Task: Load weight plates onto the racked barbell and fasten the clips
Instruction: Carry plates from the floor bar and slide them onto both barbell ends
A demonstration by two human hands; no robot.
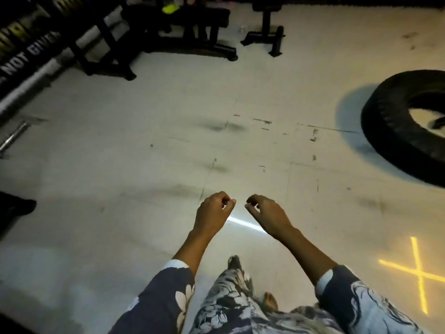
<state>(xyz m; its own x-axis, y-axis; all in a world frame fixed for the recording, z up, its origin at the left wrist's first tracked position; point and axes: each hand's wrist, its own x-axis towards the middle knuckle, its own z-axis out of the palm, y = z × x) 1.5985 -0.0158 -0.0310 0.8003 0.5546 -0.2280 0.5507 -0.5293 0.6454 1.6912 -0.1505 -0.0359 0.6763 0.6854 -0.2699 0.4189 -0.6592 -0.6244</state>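
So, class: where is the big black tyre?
In the head view, the tyre lies on the floor at the right edge, beyond the yellow cross.

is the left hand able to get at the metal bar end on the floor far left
Probably not from here. The left hand is empty, held out in front, and the bar end lies well off at the left edge. The floor between looks free, so stepping closer should do.

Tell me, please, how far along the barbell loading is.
Nothing looks done: no plate or clip is in view. Both the left hand and right hand hang loosely curled and empty over the floor, with a bare metal bar at the left edge. All loading and clipping appears left.
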